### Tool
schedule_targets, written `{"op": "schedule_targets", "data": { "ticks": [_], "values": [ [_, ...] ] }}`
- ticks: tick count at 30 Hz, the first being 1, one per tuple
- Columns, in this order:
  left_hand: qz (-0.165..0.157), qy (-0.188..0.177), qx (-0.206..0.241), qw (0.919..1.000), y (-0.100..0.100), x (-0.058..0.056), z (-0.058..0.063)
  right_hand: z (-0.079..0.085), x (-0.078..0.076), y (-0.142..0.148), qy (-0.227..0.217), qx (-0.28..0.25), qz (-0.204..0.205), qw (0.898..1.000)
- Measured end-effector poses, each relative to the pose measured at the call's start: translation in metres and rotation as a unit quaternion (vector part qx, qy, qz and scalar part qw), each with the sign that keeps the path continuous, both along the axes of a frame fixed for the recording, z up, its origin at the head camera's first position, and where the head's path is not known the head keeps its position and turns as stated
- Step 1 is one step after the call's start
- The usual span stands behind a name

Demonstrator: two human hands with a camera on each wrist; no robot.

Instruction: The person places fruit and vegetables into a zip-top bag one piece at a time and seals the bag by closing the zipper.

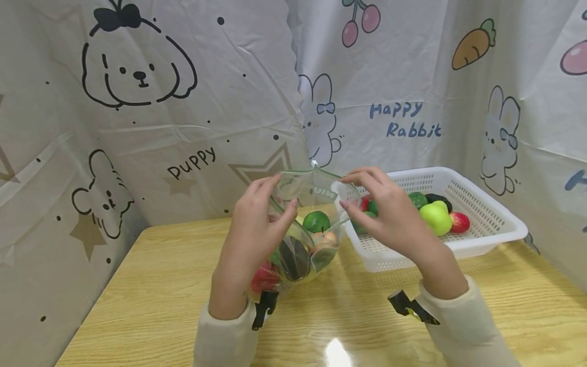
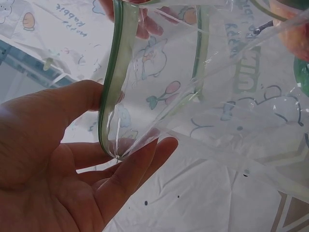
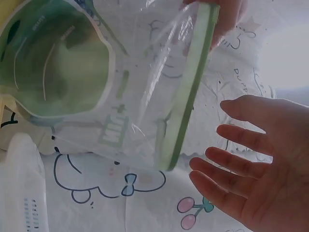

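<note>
Clear zip bag: centre of frame, holds green fruit. Left hand: thumb and fingers grip bag edge. Right hand: fingers spread, beside bag. White plastic basket: right.

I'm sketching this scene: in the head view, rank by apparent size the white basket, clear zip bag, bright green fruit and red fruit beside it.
1. White basket, partly behind the right hand
2. Clear zip bag
3. Bright green fruit
4. Red fruit, clearly smallest
</note>
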State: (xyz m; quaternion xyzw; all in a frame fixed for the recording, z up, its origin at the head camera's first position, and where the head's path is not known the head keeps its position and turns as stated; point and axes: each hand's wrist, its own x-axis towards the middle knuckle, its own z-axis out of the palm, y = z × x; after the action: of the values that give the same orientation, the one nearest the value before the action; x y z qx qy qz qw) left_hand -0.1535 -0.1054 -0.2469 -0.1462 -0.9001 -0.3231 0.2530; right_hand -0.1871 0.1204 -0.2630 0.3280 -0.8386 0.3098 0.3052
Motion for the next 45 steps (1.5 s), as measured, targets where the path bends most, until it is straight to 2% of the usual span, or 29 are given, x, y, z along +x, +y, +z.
{"op": "schedule_targets", "data": {
  "ticks": [6, 12, 17, 22, 26, 33, 40, 45],
  "values": [
    [-0.001, -0.002, 0.002, 1.0, 0.0, 0.0, 0.0, 0.002, -0.005, 0.016, -0.02, -0.006, -0.027, 0.999],
    [-0.001, -0.002, 0.002, 1.0, 0.0, 0.001, 0.0, 0.0, -0.017, 0.036, -0.048, -0.001, -0.057, 0.997],
    [-0.001, 0.0, 0.001, 1.0, 0.0, 0.0, 0.0, -0.006, -0.029, 0.05, -0.101, 0.018, -0.098, 0.99],
    [0.0, 0.005, -0.003, 1.0, -0.001, -0.001, -0.001, -0.02, -0.047, 0.064, -0.168, 0.073, -0.125, 0.975],
    [0.0, 0.005, -0.004, 1.0, -0.001, -0.001, -0.001, -0.039, -0.063, 0.074, -0.216, 0.12, -0.119, 0.962],
    [-0.002, 0.0, -0.003, 1.0, 0.0, 0.0, 0.0, -0.065, -0.075, 0.082, -0.3, 0.178, -0.126, 0.929],
    [-0.003, 0.005, -0.003, 1.0, -0.001, 0.0, 0.0, -0.079, -0.082, 0.084, -0.348, 0.227, -0.119, 0.902],
    [-0.004, 0.001, -0.002, 1.0, -0.001, 0.0, 0.0, -0.082, -0.085, 0.085, -0.357, 0.242, -0.126, 0.893]
  ]
}}
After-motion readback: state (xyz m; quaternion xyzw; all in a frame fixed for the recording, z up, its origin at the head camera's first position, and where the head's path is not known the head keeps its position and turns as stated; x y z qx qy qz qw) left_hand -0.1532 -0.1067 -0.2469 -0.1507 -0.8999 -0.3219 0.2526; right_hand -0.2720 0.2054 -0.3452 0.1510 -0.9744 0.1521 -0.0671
